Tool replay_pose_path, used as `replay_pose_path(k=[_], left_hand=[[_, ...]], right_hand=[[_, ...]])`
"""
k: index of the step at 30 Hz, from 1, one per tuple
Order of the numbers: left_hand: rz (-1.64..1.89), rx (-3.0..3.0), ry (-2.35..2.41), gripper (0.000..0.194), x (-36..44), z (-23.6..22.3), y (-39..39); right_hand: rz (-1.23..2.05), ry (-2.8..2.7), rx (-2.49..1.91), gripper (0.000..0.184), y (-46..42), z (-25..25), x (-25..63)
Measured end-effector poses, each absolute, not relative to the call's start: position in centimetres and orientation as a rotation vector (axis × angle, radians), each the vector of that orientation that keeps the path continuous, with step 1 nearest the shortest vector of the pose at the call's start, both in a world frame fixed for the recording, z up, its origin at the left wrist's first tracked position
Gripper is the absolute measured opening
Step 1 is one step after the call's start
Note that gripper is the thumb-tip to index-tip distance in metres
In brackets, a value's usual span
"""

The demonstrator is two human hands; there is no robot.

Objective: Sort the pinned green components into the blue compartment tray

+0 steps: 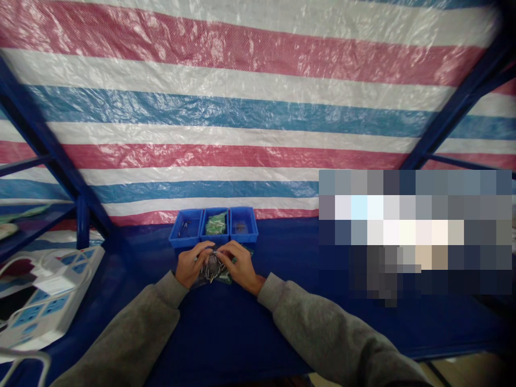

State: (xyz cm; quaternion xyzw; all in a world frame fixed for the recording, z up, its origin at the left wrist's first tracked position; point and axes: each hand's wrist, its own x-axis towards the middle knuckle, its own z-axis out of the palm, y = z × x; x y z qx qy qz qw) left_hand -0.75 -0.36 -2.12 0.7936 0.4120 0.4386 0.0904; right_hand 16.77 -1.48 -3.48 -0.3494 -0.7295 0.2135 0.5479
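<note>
Just in front of the blue bins, my left hand (pixel 194 264) and my right hand (pixel 241 267) meet with fingertips nearly touching. Both are closed in a pinch, and what sits between the fingertips is too small to make out. Below them lies a pile of slim, shiny metal pieces (pixel 212 270), on or in what looks like clear plastic with green patches. My fingers cover part of this pile. Beyond the hands, a left blue bin (pixel 173 237) contains a few thin dark pieces, a middle bin (pixel 215 237) holds green-and-white packets (pixel 216 223), and a right bin (pixel 244 237) has small pieces.
A dark blue table (pixel 226 338) spreads under my forearms. To the left stands a white power strip (pixel 60 317) with a plugged-in adapter (pixel 54 279) and cables. Blue metal posts (pixel 83 220) frame a striped plastic sheet (pixel 242 118). A blurred-out area covers the right side.
</note>
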Motion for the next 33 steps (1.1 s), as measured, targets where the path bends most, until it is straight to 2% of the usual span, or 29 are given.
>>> replay_pose_path(k=[18,33], left_hand=[[1.435,2.515,1.152,0.014,-0.4,-0.9,-0.8],[1.493,2.498,1.129,0.014,-0.5,-1.1,-0.7]], right_hand=[[0.475,-1.669,-0.888,0.028,-1.7,-3.2,17.0],[0.469,-1.711,-0.937,0.035,-1.2,-3.8,16.8]])
